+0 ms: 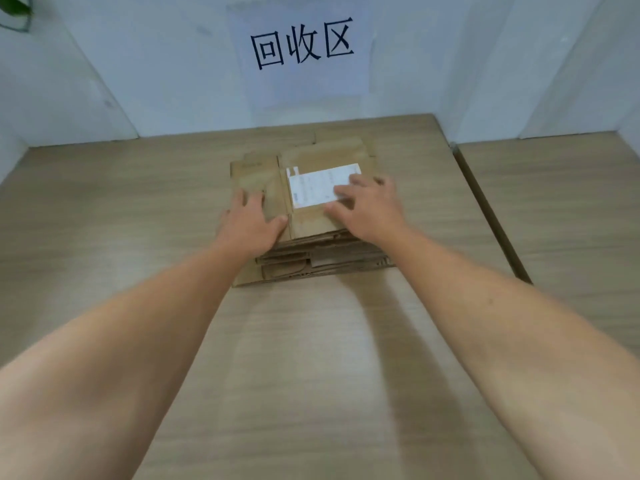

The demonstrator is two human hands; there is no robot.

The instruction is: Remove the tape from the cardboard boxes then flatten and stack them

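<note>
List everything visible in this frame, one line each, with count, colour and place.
flattened cardboard boxes: one stack, exact number unclear, brown, middle of the surface
label: one, white, on the top box
sign: one, white with black characters, back wall
surface: one, light wood grain, under the stack
leaf: one, green, top left corner
strip: one, dark, along the surface at right
left hand: one, flat on the stack's left part
right hand: one, flat on the stack, fingertips on the label
</note>
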